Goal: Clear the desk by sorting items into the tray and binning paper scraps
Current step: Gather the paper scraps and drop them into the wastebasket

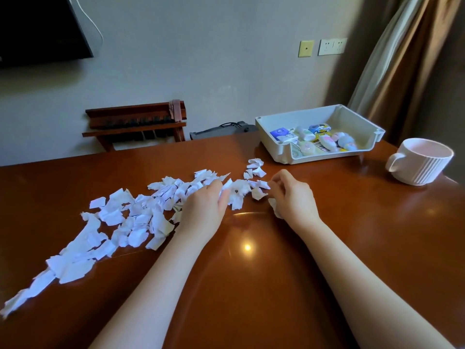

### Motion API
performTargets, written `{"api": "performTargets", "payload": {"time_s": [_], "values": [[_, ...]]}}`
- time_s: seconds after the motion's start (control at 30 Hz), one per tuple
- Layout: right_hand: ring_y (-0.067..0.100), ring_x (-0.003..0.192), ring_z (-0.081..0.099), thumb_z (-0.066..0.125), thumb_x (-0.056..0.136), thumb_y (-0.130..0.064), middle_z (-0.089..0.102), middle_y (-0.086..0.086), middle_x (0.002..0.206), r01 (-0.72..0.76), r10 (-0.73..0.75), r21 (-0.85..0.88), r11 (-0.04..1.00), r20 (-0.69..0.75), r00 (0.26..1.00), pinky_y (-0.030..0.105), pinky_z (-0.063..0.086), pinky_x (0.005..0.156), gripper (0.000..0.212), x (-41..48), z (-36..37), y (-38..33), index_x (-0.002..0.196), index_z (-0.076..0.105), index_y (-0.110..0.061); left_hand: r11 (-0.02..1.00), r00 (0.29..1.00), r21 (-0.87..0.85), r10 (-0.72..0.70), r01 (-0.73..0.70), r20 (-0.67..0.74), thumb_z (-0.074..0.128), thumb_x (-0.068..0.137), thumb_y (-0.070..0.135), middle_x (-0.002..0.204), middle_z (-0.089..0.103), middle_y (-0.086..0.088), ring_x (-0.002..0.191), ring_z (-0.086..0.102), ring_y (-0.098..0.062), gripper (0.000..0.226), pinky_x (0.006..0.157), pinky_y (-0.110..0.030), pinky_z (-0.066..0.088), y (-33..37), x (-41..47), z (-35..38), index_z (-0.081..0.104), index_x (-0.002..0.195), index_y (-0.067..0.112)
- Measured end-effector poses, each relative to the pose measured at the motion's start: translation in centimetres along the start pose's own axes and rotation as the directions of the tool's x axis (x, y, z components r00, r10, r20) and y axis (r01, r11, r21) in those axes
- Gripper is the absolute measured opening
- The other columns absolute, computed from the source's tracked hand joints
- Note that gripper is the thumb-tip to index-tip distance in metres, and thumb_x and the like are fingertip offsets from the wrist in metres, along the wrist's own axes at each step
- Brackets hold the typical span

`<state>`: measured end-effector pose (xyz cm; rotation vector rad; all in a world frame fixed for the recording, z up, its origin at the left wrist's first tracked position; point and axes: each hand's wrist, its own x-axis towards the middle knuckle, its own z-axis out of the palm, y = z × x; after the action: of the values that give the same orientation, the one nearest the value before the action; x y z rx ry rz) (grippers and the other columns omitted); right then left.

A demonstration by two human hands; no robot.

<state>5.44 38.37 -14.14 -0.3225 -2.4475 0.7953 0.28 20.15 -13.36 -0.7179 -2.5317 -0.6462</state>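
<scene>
A polished wooden desk (251, 273) stands against a pale wall. The white tray (281, 149), already holding a toy car (319, 128) and small packets, sits at the far right, a ribbed mug (425, 167) just right of it. Torn paper scraps (130, 217) trail from near the tray's front toward the near left. The left hand (203, 210) rests cupped on the scraps; the right hand (292, 197), nearer the tray, is curled around gathered pieces. No bin is visible. Sweeping scraps together into one heap before lifting would likely reduce spills.
</scene>
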Motion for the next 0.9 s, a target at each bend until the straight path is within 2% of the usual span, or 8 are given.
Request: {"api": "performTargets", "payload": {"time_s": [0.13,0.3,0.37,0.47,0.57,0.63,0.8,0.9], "values": [[0.016,0.061,0.054,0.056,0.093,-0.031,0.055,-0.007,0.063,-0.052,0.053,0.070,0.996,-0.020,0.998,0.034,0.047,0.062,0.014,-0.1,-0.3,-0.2,0.089,0.058,-0.018,0.978,0.991,-0.180,-0.118,0.106,-0.060,0.048,0.095,0.019,0.050,0.028,0.008,0.044,0.034,-0.015,0.021,0.043,-0.021,0.020,-0.5,0.4,0.2,0.055,0.083,0.003],[0.022,0.090,0.061,0.056,0.084,-0.056,0.063,-0.001,0.089,-0.134,0.142,-0.058,0.989,0.169,0.975,0.033,0.047,0.074,0.055,1.6,0.0,0.5,0.127,0.048,-0.023,0.944,0.978,-0.278,-0.201,0.180,-0.050,0.051,0.091,0.012,0.059,0.033,0.007,0.052,0.030,-0.009,0.023,0.050,-0.021,0.023,-0.5,0.7,0.3,0.044,0.069,0.006],[0.022,0.091,0.061,0.055,0.078,-0.067,0.062,-0.004,0.083,-0.053,0.105,-0.183,0.982,0.286,0.952,0.031,0.045,0.069,0.070,2.2,0.4,0.1,0.134,0.040,-0.028,0.922,0.977,-0.333,-0.213,0.198,-0.008,0.051,0.090,0.010,0.087,0.060,0.004,0.070,0.053,-0.016,0.013,0.060,-0.020,0.034,-0.5,0.7,0.3,0.057,0.081,0.002],[0.017,0.079,0.061,0.053,0.076,-0.071,0.059,-0.009,0.063,0.038,0.080,-0.309,0.950,0.360,0.930,0.028,0.041,0.063,0.067,2.8,0.9,-0.4,0.128,0.046,-0.030,0.895,0.970,-0.375,-0.233,0.242,0.071,0.050,0.089,0.010,0.118,0.063,0.001,0.089,0.064,-0.024,0.016,0.066,-0.020,0.038,-0.4,0.5,0.3,0.065,0.096,0.007],[0.019,0.079,0.061,0.051,0.084,-0.062,0.060,-0.007,0.073,0.077,0.035,-0.357,0.931,0.298,0.954,0.027,0.039,0.057,0.046,2.5,1.4,0.0,0.113,0.052,-0.027,0.890,0.957,-0.352,-0.275,0.291,0.096,0.052,0.086,0.009,0.085,0.060,-0.001,0.063,0.057,-0.024,0.018,0.047,-0.015,0.026,-0.6,0.5,0.6,0.048,0.068,0.010],[0.021,0.073,0.061,0.049,0.089,-0.055,0.060,-0.003,0.075,0.122,-0.028,-0.366,0.922,0.252,0.967,0.026,0.034,0.049,0.031,2.0,1.6,0.3,0.095,0.047,-0.025,0.894,0.957,-0.341,-0.274,0.292,0.100,0.051,0.085,0.007,0.069,0.053,-0.010,0.057,0.049,-0.023,0.023,0.046,-0.017,0.026,-0.8,0.4,0.8,0.036,0.069,0.013],[0.021,0.060,0.059,0.040,0.096,-0.047,0.060,-0.002,0.063,0.118,-0.059,-0.300,0.947,0.197,0.979,0.029,0.040,0.051,0.030,1.5,1.5,0.6,0.080,0.042,-0.022,0.870,0.970,-0.434,-0.178,0.235,0.168,0.043,0.090,0.001,0.087,0.058,-0.006,0.056,0.047,-0.012,0.024,0.047,-0.009,0.039,-0.3,0.4,0.4,0.056,0.103,0.016],[0.023,0.063,0.060,0.039,0.097,-0.038,0.063,0.001,0.066,0.076,-0.021,-0.286,0.955,0.192,0.981,0.035,0.047,0.057,0.026,1.5,1.5,0.5,0.080,0.045,-0.019,0.876,0.978,-0.442,-0.133,0.192,0.162,0.038,0.092,0.001,0.066,0.052,-0.006,0.050,0.040,-0.011,0.027,0.041,-0.009,0.036,-0.2,0.5,-0.1,0.059,0.080,0.014]]}}
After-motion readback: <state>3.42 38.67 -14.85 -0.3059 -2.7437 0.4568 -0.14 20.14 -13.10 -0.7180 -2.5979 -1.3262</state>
